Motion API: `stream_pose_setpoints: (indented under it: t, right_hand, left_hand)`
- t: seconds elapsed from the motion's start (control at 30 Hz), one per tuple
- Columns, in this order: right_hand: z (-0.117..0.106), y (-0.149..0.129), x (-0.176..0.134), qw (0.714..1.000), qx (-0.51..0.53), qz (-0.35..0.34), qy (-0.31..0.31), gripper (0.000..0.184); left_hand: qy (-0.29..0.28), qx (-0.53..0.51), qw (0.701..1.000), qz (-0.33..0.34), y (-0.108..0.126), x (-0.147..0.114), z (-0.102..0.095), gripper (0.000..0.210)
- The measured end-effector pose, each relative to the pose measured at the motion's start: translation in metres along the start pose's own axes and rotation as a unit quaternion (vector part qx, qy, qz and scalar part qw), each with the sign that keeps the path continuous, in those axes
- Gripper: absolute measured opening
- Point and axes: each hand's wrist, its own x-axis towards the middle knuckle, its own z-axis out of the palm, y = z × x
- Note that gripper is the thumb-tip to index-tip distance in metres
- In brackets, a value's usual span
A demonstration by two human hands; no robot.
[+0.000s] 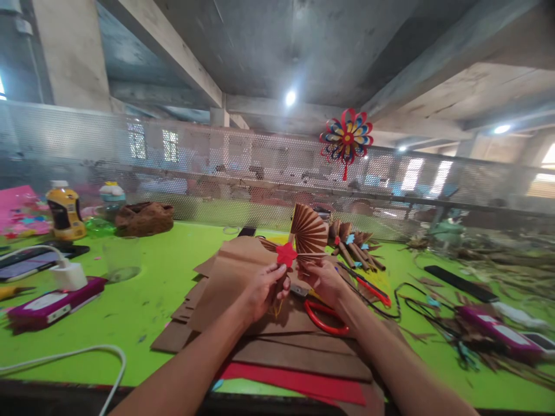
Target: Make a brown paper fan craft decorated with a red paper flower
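Note:
Between my hands is a pleated brown paper fan [309, 231] with a red paper flower [287, 254] at its base. My left hand [271, 284] grips the fan's lower part just under the flower, thumb against the red paper. My right hand [323, 278] pinches the fan's lower right edge; its fingertips are partly hidden. Beneath both hands lies a stack of brown paper sheets [221, 277]. Red-handled scissors [325, 318] rest on the stack below my right hand, their blades partly covered. A red sheet [295, 381] sticks out under the stack at the front.
Rolled brown paper pieces with small flowers [358, 248] lie behind at right. A yellow bottle [65, 211], a clear cup [122, 260] and a purple power strip [56, 303] stand at left. Black cables [433, 312] and dry plant strips [494, 254] spread at right. A mesh panel [260, 167] borders the back.

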Motion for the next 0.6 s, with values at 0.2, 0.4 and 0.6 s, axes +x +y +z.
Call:
stream_pose_setpoints:
  t: [0.2, 0.4, 0.6]
  right_hand:
    - [-0.017, -0.022, 0.0, 0.991, -0.129, -0.037, 0.029, 0.024]
    - [-0.046, -0.058, 0.004, 0.949, -0.161, -0.188, 0.196, 0.036]
    - [-0.025, -0.058, -0.003, 0.883, -0.282, -0.291, 0.237, 0.021]
  left_hand:
    - [0.039, 0.045, 0.998, -0.001, 0.001, 0.003, -0.006, 0.026]
    - [0.086, 0.108, 0.99, 0.037, -0.006, 0.01, -0.01, 0.032]
    - [0.136, 0.297, 0.94, 0.097, -0.017, 0.016, -0.016, 0.021]
